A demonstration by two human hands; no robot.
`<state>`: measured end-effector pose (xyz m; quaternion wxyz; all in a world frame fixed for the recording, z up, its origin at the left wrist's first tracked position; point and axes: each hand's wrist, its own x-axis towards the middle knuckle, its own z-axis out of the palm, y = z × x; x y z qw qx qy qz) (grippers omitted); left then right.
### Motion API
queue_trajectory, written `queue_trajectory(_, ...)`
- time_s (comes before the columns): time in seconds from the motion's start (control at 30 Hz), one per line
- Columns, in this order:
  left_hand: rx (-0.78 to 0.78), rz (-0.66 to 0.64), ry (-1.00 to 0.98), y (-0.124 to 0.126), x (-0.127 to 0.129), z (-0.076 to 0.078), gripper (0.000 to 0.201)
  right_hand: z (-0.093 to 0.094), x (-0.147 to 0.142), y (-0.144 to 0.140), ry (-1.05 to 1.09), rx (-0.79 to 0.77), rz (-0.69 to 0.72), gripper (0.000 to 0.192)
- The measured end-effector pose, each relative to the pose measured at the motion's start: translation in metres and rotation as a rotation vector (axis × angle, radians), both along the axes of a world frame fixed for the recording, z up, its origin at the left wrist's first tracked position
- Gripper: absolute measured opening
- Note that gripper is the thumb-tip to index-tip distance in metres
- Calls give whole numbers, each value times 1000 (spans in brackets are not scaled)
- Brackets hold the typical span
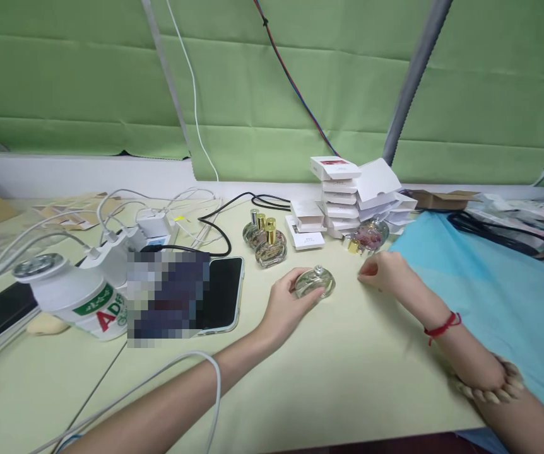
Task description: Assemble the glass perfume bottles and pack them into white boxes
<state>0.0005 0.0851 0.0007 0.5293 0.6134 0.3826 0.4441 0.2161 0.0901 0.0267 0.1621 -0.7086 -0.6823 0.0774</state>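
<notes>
The round glass bottle (315, 283) lay on the pale surface (348, 378), and I saw the left hand (287, 304) closed around it. The right hand (382, 271) rested just beside, fingers curled, holding nothing. Three gold-capped bottles (265, 239) stood behind, near white boxes (342, 192).

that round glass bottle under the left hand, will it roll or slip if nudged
The round glass bottle lies on its side, so it would likely roll. Smooth clear glass looks slippery and probably breakable. The left hand cups it, which should steady it.

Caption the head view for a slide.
Left hand grips a round glass perfume bottle on the table; right hand rests beside it.
</notes>
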Motion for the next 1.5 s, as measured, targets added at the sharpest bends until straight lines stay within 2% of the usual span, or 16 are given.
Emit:
queue_trajectory(0.13, -12, -5, 4, -3, 1, 1, 30, -12, -21, 2, 220, 85, 238, 11)
queue_trajectory(0.2, -10, -23, -1, -5, 1, 2, 31, -16, -32, 3, 303, 155, 298, 13)
queue_trajectory(0.27, -10, -39, -10, -5, 1, 3, 31, -17, -38, 3, 424, 230, 287, 15)
queue_trajectory(0.4, -59, -49, -29, -5, 2, 5, 32, -11, -40, 3, 805, 331, 199, 26)
queue_trajectory(0.5, -79, -59, -40, -4, 2, 6, 34, -4, -39, 0, 978, 402, 277, 24)
queue_trajectory(0.63, -72, -106, -56, -4, 3, 5, 35, -1, -46, -8, 1003, 396, 435, 15)
queue_trajectory(0.83, -67, -181, -57, -6, 3, 5, 37, -5, -53, -11, 1018, 302, 497, 9)
queue_trajectory(1.17, -33, -176, -27, -9, 3, 7, 34, -3, -51, -10, 1092, 245, 487, 10)
queue_trajectory(1.5, -2, -160, 6, -9, 3, 6, 31, 2, -50, -11, 972, 297, 484, 17)
